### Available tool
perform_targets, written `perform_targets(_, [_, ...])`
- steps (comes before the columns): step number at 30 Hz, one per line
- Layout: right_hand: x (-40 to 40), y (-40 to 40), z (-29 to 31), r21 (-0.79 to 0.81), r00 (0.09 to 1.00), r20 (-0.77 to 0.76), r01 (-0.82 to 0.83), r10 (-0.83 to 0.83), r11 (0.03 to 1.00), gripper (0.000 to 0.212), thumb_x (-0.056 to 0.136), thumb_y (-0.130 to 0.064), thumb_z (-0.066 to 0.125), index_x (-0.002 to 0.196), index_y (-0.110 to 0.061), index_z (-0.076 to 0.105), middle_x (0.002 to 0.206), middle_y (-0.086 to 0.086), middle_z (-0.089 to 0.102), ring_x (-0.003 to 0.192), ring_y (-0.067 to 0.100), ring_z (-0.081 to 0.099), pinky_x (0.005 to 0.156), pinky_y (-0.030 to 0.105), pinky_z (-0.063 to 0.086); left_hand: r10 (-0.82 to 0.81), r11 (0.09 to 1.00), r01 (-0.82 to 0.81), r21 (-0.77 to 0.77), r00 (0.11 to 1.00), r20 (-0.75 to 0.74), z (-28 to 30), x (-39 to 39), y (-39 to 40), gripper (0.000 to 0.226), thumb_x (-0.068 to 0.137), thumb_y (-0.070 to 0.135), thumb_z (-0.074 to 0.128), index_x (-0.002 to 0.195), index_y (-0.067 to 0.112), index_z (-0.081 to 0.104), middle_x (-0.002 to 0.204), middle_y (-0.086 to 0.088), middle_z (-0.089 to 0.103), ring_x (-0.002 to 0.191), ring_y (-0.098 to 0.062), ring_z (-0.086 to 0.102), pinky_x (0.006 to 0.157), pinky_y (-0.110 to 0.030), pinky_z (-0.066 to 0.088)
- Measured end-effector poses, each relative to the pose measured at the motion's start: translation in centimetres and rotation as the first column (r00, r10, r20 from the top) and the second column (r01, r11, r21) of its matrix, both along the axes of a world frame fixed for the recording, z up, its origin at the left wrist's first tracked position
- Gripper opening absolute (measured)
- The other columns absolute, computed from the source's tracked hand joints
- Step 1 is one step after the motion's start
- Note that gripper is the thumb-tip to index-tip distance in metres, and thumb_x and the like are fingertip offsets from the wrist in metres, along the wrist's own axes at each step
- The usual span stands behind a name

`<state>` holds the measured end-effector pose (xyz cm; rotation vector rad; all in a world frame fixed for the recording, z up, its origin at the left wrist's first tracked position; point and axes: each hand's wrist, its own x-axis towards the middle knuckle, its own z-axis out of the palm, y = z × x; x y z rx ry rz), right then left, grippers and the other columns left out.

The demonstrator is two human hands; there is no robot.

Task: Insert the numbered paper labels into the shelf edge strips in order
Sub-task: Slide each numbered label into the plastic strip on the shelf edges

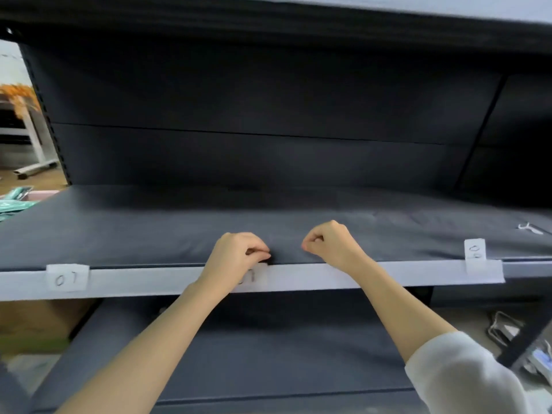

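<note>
Left hand pinched middle label into edge strip, right hand curled closed, apparently empty; next: seat it flush.

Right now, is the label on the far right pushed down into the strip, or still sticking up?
Sticking up. The right label stands above the edge strip onto the shelf, unlike the left label, which sits within the strip.

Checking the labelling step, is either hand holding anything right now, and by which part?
The left hand pinches the top edge of the middle paper label at the shelf edge strip. The right hand is curled shut; nothing shows in it.
</note>
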<state>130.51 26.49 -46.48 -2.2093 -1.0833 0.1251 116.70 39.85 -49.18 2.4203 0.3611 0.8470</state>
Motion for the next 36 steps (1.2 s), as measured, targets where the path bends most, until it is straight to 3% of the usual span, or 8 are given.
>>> perform_targets(2, [2.2,-1.7,0.1,-0.019,0.999,0.001,-0.036,0.036,0.999,0.020,0.086,-0.004,0.054,0.090,0.005,0.071,0.102,0.011,0.073,0.082,0.012,0.059,0.068,0.018,0.045,0.024,0.999,-0.025,-0.031,1.000,-0.013,0.3,1.8,-1.9,0.008,0.077,0.007,0.069,0.082,0.004,0.074,0.088,-0.010,0.074,0.080,-0.018,0.066,0.080,-0.028,0.051])
perform_targets(5, [5.1,-4.4,0.3,-0.075,0.997,-0.035,-0.065,0.063,0.995,0.019,0.086,-0.003,0.054,0.088,0.005,0.071,0.101,0.010,0.073,0.078,0.009,0.056,0.052,0.005,0.041,0.084,0.993,-0.084,-0.080,0.996,-0.006,0.9,4.6,-4.5,0.011,0.079,0.007,0.067,0.088,0.004,0.073,0.094,-0.009,0.075,0.086,-0.018,0.067,0.085,-0.029,0.051])
perform_targets(9, [8.7,-7.0,0.8,-0.098,1.000,-0.027,-0.017,0.014,0.995,0.018,0.084,-0.001,0.054,0.085,0.010,0.068,0.099,0.013,0.073,0.073,0.010,0.056,0.049,0.003,0.038,0.060,0.994,-0.061,-0.093,0.998,-0.007,0.8,8.1,-7.0,0.012,0.080,0.008,0.066,0.089,0.005,0.073,0.097,-0.009,0.075,0.087,-0.010,0.065,0.076,-0.004,0.043])
perform_targets(13, [10.6,-8.4,0.3,-0.083,0.999,-0.002,0.032,-0.033,0.996,0.017,0.084,-0.002,0.055,0.085,0.008,0.069,0.099,0.014,0.073,0.077,0.018,0.061,0.055,0.008,0.040,-0.047,0.997,0.045,-0.060,0.999,-0.027,-0.5,10.8,-8.8,0.014,0.077,0.007,0.068,0.090,0.006,0.073,0.100,-0.008,0.074,0.093,-0.015,0.067,0.085,-0.015,0.046])
perform_targets(20, [12.6,-10.6,1.1,-0.089,0.993,-0.007,0.114,-0.115,0.989,0.017,0.084,-0.004,0.057,0.087,0.004,0.072,0.099,0.013,0.074,0.074,0.011,0.055,0.048,0.005,0.039,-0.240,0.970,0.239,0.041,0.971,0.020,-1.7,13.1,-10.7,0.012,0.074,0.004,0.070,0.084,0.007,0.074,0.092,-0.003,0.075,0.103,0.000,0.052,0.083,0.009,0.033])
perform_targets(26, [17.5,-16.9,2.6,0.009,0.963,0.127,0.239,-0.238,0.971,0.014,0.082,-0.007,0.064,0.087,0.002,0.074,0.095,0.018,0.074,0.080,0.011,0.056,0.059,0.009,0.036,-0.259,0.951,0.257,0.170,0.966,-0.011,-3.9,14.4,-12.5,0.032,0.072,0.033,0.051,0.075,0.015,0.076,0.083,0.003,0.077,0.083,-0.002,0.066,0.086,-0.010,0.042])
perform_targets(31, [20.2,-22.7,2.4,0.040,0.940,0.066,0.331,-0.333,0.943,0.013,0.082,-0.003,0.063,0.085,0.005,0.073,0.068,0.000,0.063,0.061,0.008,0.050,0.051,0.006,0.038,-0.120,0.914,0.119,0.389,0.993,-0.021,-3.3,14.4,-13.7,0.008,0.059,0.015,0.066,0.057,0.019,0.072,0.071,0.011,0.076,0.066,-0.001,0.068,0.055,-0.015,0.053])
perform_targets(36, [20.3,-24.3,1.3,-0.027,0.941,0.049,0.336,-0.334,0.942,0.011,0.080,-0.004,0.066,0.082,0.002,0.075,0.070,0.000,0.065,0.072,0.011,0.059,0.056,0.001,0.042,-0.046,0.855,0.092,0.510,0.994,-0.103,-3.8,14.6,-14.1,0.016,0.046,0.004,0.065,0.056,0.016,0.068,0.058,0.004,0.070,0.050,-0.011,0.066,0.037,-0.020,0.051])
